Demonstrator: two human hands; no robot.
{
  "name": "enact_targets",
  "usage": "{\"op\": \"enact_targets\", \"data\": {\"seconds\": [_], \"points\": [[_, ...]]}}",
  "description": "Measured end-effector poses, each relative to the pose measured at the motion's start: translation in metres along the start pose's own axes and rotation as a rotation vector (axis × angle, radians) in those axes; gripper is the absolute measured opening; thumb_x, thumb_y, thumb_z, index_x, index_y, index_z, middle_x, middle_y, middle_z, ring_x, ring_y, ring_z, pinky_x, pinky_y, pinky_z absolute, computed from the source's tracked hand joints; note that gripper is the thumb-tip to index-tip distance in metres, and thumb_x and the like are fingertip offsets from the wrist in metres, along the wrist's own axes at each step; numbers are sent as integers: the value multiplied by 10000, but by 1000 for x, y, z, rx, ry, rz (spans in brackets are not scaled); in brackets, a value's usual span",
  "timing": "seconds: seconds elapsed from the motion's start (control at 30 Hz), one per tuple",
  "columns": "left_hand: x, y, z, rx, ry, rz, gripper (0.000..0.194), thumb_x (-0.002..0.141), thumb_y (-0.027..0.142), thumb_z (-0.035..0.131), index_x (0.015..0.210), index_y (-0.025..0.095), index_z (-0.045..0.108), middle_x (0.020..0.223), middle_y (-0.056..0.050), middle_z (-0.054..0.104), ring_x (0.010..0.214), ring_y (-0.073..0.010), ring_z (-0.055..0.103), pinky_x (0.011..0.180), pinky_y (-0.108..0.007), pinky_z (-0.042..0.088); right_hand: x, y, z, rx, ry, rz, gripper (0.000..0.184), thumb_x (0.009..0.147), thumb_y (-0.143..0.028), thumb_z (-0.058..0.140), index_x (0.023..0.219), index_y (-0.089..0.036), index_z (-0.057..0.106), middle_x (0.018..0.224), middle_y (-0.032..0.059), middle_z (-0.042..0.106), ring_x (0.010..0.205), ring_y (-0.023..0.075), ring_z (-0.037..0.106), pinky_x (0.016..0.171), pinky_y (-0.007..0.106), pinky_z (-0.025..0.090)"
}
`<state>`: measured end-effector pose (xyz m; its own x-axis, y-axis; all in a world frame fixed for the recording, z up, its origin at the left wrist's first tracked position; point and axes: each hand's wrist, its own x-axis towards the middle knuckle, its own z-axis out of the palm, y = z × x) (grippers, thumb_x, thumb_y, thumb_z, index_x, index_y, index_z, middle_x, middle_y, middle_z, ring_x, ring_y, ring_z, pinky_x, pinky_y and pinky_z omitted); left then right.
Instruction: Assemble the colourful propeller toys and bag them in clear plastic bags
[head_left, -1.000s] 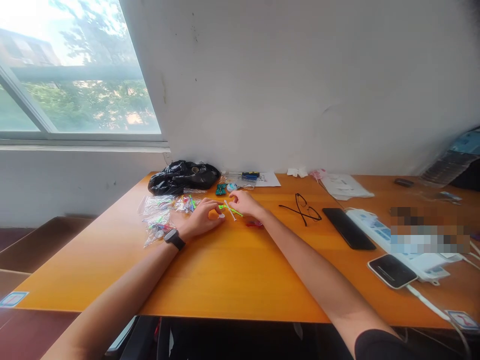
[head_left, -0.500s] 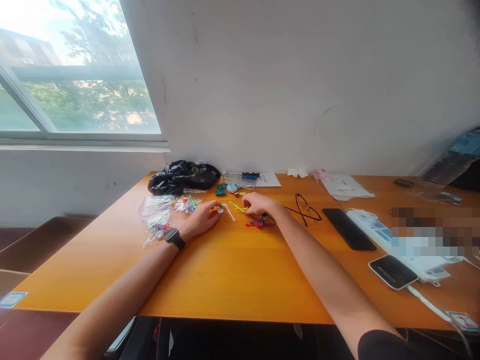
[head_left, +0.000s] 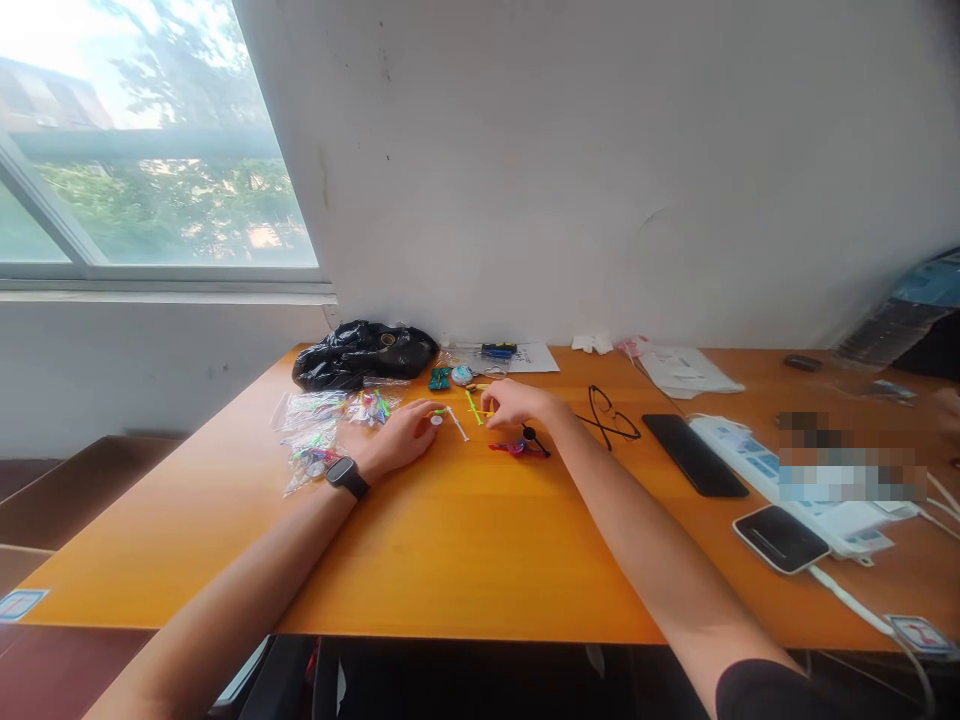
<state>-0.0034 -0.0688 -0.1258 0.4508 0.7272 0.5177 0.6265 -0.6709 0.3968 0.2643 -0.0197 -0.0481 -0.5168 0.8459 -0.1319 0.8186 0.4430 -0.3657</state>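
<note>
My left hand (head_left: 405, 435), with a black watch at its wrist, has its thumb and forefinger closed on the green end of a white plastic rod (head_left: 458, 425). A small white disc (head_left: 436, 421) shows by its thumb. To the right, my right hand (head_left: 514, 402) pinches a small yellow plastic piece (head_left: 487, 411), which crosses a lime-green plastic stick (head_left: 474, 407). A short gap separates the two hands' pieces. Below my right hand lies a red and pink plastic piece (head_left: 514, 449) with a black part (head_left: 530, 435) beside it. My fingertips partly hide their grip.
Clear bags of colourful small parts (head_left: 315, 440) lie left of my left hand. Behind are a black plastic bag (head_left: 367, 355), a green item (head_left: 439, 379) and a blue-handled tool (head_left: 499, 351). Glasses (head_left: 611, 420), a phone (head_left: 694, 455) and a power strip (head_left: 795, 490) lie to the right.
The lime-green stick has turned more upright at my right fingertips, crossing the yellow piece. My left hand has hardly moved. The whole view has shifted slightly.
</note>
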Motion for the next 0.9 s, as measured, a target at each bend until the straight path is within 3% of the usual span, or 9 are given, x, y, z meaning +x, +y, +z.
{"op": "enact_targets", "data": {"seconds": [0.2, 0.37, 0.47, 0.57, 0.73, 0.9], "points": [[1, 3, -1, 17, -42, 55, 315, 1032, 254, 508, 1256, 245, 729, 1260, -122, 699, 1124, -266, 705, 1017, -413, 583, -5, -5, -6, -17, -39, -2, 263, 650, -231, 890, 873, -183, 760, 895, 67, 766, 718, 194, 665, 561, 263, 409], [0, 6, -4, 50, 80, 53, 407, 1026, 302, 599, 1430, 260, 613, 1408, -119, 648, 1316, -301, 622, 1137, -497, 526, -9, -15, -10, 326, 36, -150, 330, 798, -448, 848, 923, -165, 731, 915, 69, 777, 812, 209, 736, 664, 258, 517], [1, 17, -7, -6, 200, 75, 441, 1025, 332, 651, 1456, 282, 571, 1417, -101, 646, 1340, -286, 605, 1151, -495, 514, -5, -23, -4, 637, 89, -216, 186, 914, -347, 742, 954, -170, 701, 950, 68, 776, 879, 207, 771, 782, 282, 587], [2, 29, -9, -72, 281, 88, 395, 1013, 336, 695, 1388, 267, 592, 1332, -93, 684, 1226, -257, 663, 1068, -449, 560, 3, -33, 10, 830, 175, -247, 83, 900, -221, 721, 938, -176, 662, 920, 55, 760, 860, 195, 775, 821, 303, 617], [2, 31, -10, -123, 325, 94, 174, 1016, 298, 698, 1174, 231, 664, 1084, -59, 711, 965, -196, 698, 866, -359, 602, 13, -48, 33, 889, 198, -249, 149, 848, -137, 672, 960, -196, 595, 728, -13, 683, 632, 150, 689, 598, 246, 554], [3, 27, -11, -139, 322, 118, 154, 1023, 289, 683, 1162, 224, 671, 1163, -85, 665, 1007, -197, 691, 852, -361, 623, 10, -55, 41, 873, 197, -265, 171, 798, -90, 610, 922, -197, 562, 741, -25, 672, 608, 116, 627, 558, 210, 481]]}}
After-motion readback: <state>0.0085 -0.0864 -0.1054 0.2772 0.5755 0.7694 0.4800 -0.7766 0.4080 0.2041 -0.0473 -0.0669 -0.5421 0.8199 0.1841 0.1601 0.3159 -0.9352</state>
